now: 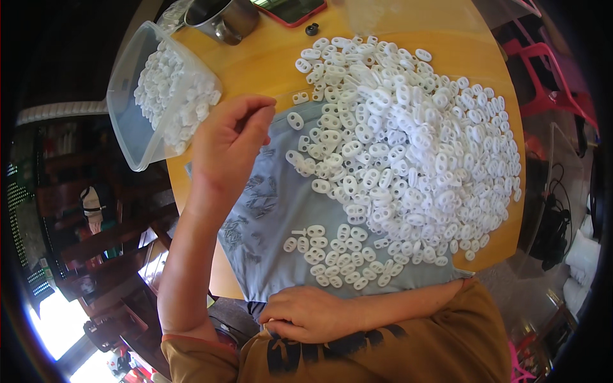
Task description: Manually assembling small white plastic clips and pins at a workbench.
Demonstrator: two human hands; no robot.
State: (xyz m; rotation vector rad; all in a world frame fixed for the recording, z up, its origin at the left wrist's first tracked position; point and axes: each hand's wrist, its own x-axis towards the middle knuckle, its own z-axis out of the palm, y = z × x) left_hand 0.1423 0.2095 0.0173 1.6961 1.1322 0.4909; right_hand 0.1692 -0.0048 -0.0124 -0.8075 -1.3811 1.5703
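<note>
My left hand (233, 140) is raised over the left side of a grey cloth (265, 271), its thumb and fingers pinched together; what is in the pinch, if anything, does not show. Low and close to my body, my right hand (305, 314) has its fingers curled in at the cloth's near edge, and their inside is hidden. A big heap of white oval plastic pieces with two holes (415, 147) covers the middle and right. Several more such pieces (343, 256) lie in a loose group nearer me. Small thin metal parts (258, 191) are scattered on the cloth beside my left forearm.
A clear plastic box (131, 124) with many white pieces stands tilted at the table's left edge. Behind it are a metal mug (233, 24), a red-edged phone (290, 9) and a small black part (311, 29). A red chair (543, 60) stands past the yellow table (255, 70) on the right.
</note>
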